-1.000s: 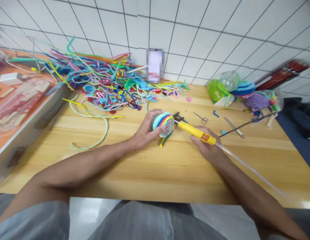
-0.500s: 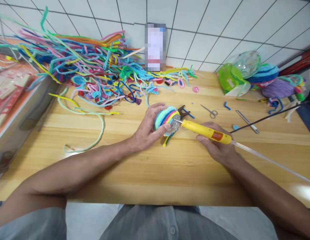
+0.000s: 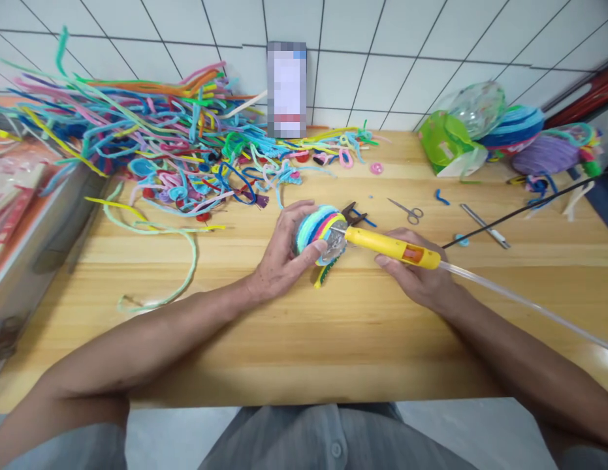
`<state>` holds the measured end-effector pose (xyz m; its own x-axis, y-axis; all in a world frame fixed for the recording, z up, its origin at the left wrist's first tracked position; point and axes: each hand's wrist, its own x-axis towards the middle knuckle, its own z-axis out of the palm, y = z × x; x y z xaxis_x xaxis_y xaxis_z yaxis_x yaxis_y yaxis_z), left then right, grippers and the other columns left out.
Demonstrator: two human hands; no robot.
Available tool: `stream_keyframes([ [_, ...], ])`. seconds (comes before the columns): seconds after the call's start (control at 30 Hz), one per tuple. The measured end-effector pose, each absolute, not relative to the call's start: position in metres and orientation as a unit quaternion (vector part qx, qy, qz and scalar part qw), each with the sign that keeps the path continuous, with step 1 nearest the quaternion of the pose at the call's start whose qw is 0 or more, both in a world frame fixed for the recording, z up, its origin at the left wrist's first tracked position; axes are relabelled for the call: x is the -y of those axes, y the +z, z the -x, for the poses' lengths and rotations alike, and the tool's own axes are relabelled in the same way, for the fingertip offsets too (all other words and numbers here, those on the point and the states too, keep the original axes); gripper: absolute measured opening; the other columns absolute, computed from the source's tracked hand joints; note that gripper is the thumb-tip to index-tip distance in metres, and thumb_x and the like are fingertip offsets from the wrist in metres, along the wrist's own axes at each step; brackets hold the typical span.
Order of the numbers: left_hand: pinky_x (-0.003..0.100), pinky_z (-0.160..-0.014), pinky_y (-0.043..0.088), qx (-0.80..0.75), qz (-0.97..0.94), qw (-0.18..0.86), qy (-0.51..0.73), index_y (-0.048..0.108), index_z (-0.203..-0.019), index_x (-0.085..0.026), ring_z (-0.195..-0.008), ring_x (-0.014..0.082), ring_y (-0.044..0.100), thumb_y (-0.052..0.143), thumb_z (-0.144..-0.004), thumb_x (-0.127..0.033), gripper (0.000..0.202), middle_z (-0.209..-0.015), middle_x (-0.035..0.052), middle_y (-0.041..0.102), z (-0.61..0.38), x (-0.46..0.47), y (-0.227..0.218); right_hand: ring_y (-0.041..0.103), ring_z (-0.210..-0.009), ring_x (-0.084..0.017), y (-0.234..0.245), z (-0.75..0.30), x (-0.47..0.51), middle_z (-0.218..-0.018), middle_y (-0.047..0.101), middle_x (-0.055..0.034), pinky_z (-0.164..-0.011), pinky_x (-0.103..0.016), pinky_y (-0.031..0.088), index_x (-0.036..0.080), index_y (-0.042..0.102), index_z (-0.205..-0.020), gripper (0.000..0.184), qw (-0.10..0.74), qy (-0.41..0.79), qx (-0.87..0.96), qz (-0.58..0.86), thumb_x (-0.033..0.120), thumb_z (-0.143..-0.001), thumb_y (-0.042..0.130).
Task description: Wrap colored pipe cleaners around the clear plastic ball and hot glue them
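Observation:
My left hand (image 3: 287, 251) is wrapped round a small ball (image 3: 313, 226) banded with mint, blue, pink and yellow pipe cleaners. Its right end is bare and looks like clear plastic. In my right hand (image 3: 415, 271) is a yellow hot glue gun (image 3: 377, 243), its metal nozzle meeting the ball's bare end. A clear glue stick (image 3: 509, 297) sticks out of the gun's back, and a black cord (image 3: 519, 212) runs off to the right. Pliers (image 3: 351, 217) with dark jaws and a green-and-yellow handle lie partly hidden under the ball.
A big tangle of pipe cleaners (image 3: 171, 143) fills the back left. Scissors (image 3: 410, 212) and a craft knife (image 3: 484, 226) lie to the right. A phone (image 3: 287, 91) leans on the tiled wall. A green packet (image 3: 443, 145) and a purple yarn-like ball (image 3: 543, 154) stand back right.
The whole view has shifted slightly, so things sit a little further left. The nozzle tip now rests nearer the coloured bands of the ball. Both hands keep their hold.

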<state>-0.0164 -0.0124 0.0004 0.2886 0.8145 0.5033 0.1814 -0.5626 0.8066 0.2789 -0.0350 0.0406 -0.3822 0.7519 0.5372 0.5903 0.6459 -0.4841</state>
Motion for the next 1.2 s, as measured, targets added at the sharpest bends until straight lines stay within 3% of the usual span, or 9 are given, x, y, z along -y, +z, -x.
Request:
stream_keyframes([
  [0.3,0.057,-0.135,0.044,-0.334,-0.744,0.321,0.482,0.046,-0.159,-0.034,-0.16,0.031,0.048,0.065,-0.111,-0.047,0.053,-0.164,0.0119,0.05,0.0188,0.0108,0.0005,0.08,-0.082,-0.021,0.0408,-0.277,0.0372,-0.096,0.082,-0.0013,-0.068,-0.033,0.063,0.031,0.068,-0.113,0.012,0.378,0.109,0.826,0.405,0.036,-0.104,0.073],
  [0.47,0.058,-0.135,0.044,-0.346,-0.741,0.329,0.472,0.046,-0.158,-0.033,-0.16,0.032,0.048,0.064,-0.11,-0.049,0.053,-0.165,0.0123,0.049,0.0198,0.0124,0.0029,0.08,-0.081,-0.023,0.0403,-0.2789,0.0387,-0.095,0.082,-0.0022,-0.068,-0.035,0.064,0.03,0.069,-0.111,0.013,0.357,0.142,0.823,0.419,0.041,-0.103,0.072],
  [1.2,0.055,-0.135,0.044,-0.347,-0.75,0.318,0.465,0.045,-0.158,-0.034,-0.159,0.0308,0.048,0.062,-0.111,-0.05,0.052,-0.164,0.0113,0.05,0.023,0.0118,0.0056,0.077,-0.077,-0.021,0.0385,-0.2745,0.0419,-0.092,0.08,-0.0002,-0.067,-0.033,0.06,0.032,0.067,-0.113,0.013,0.38,0.135,0.821,0.403,0.034,-0.102,0.074],
])
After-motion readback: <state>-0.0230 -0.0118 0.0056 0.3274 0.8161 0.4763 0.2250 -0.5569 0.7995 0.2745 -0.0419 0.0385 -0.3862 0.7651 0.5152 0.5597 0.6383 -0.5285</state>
